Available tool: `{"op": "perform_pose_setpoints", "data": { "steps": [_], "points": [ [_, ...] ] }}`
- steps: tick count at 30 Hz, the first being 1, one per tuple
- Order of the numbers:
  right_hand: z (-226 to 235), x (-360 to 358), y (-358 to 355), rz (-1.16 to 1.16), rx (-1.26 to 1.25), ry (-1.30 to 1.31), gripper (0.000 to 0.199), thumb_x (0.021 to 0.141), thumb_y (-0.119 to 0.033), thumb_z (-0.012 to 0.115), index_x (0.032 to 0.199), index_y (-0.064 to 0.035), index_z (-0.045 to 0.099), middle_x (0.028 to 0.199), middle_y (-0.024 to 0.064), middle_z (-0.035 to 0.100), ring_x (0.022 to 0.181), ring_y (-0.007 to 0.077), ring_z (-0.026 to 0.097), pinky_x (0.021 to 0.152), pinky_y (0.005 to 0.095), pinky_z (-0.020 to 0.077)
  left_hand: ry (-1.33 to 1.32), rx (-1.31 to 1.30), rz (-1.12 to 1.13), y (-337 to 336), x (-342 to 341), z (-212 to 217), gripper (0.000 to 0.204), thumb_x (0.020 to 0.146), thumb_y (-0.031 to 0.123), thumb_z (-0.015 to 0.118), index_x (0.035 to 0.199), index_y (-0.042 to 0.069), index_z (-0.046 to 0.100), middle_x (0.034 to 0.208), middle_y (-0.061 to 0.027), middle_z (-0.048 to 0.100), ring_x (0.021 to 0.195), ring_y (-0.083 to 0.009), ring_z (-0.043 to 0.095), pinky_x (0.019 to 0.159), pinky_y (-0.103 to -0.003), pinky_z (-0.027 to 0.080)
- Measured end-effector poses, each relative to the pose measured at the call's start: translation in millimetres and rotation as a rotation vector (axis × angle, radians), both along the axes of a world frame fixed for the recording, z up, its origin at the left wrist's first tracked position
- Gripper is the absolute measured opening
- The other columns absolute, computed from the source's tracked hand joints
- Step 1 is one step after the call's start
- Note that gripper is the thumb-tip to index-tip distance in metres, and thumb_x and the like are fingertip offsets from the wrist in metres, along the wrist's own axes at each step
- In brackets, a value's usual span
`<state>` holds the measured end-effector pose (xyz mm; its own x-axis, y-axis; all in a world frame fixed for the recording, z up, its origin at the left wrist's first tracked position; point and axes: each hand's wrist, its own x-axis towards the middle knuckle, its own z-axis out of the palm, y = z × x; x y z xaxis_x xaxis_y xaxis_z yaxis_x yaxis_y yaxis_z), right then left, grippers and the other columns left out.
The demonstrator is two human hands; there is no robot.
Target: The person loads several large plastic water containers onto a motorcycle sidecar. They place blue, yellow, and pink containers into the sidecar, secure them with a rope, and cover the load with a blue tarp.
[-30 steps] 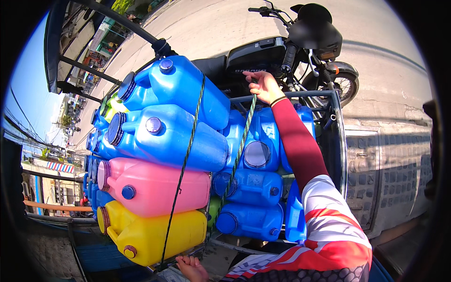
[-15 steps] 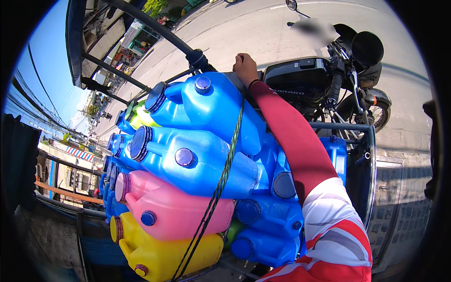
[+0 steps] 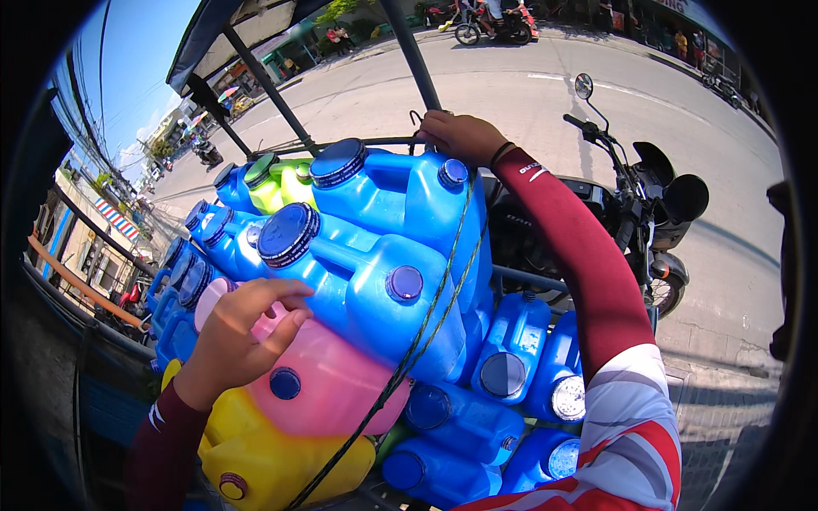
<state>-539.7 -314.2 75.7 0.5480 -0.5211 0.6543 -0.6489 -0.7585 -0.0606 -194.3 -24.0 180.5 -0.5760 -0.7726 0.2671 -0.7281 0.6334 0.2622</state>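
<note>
The green-and-black rope (image 3: pixel 388 390) is what worries me: its two strands lie near the right ends of the far blue jug (image 3: pixel 430 204) and the near blue jug (image 3: pixel 366 294), so it could slip off those smooth, rounded ends if pulled sideways. Slack in it could let the pink jug (image 3: pixel 336 366) or the yellow jug (image 3: pixel 281 451), lower on the near side, slide toward me. My right hand (image 3: pixel 464 138) is bent at the foot of the dark post (image 3: pixel 411 55), beyond the far blue jug; I cannot tell what it grips, and a poor hold there could lose the rope's tension. My left hand (image 3: pixel 243 336) is loosely spread in front of the pink jug, holding nothing. Half a second ago that hand was out of view, and my right was a fist beside the motorcycle (image 3: pixel 588 200); now it has reached the post, and the strands sit wider apart at the top.
</note>
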Motion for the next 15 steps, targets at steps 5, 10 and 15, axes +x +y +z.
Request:
{"op": "perform_pose_setpoints", "data": {
  "steps": [5,10,15],
  "points": [
    [0.5,16.6,7.4,-0.133,0.226,-0.193,0.017,0.103,-0.026,0.054,0.11,-0.0108,0.056,0.095,0.0149,0.07,0.088,0.0395,0.069,0.078,0.0501,0.0534,0.185,0.064,0.007,-178.5,-63.4,-28.8,0.034,0.102,0.015,0.055,0.134,0.002,0.058,0.111,-0.012,0.073,0.107,-0.0183,0.067,0.096,-0.033,0.051],
    [-15.8,5.9,-1.8,-0.213,-0.069,-0.116,0.013,0.096,-0.021,0.06,0.103,-0.0118,0.056,0.096,0.0132,0.071,0.085,0.0377,0.069,0.071,0.0499,0.0539,0.21,0.021,0.104,-294.8,-147.7,-66.1,0.047,0.096,0.019,0.061,0.14,0.003,0.057,0.116,-0.0228,0.072,0.109,-0.033,0.07,0.096,-0.038,0.053],
    [-10.0,15.8,-8.5,-0.156,-0.105,-0.051,0.015,0.092,-0.021,0.063,0.103,-0.0114,0.058,0.09,0.0132,0.07,0.084,0.0365,0.07,0.072,0.0489,0.0549,-0.025,-0.177,0.091,-350.5,-157.4,-66.1,0.027,0.086,0.014,0.07,0.113,0.01,0.075,0.11,-0.0178,0.073,0.101,-0.0363,0.07,0.09,-0.044,0.055]
  ]
}}
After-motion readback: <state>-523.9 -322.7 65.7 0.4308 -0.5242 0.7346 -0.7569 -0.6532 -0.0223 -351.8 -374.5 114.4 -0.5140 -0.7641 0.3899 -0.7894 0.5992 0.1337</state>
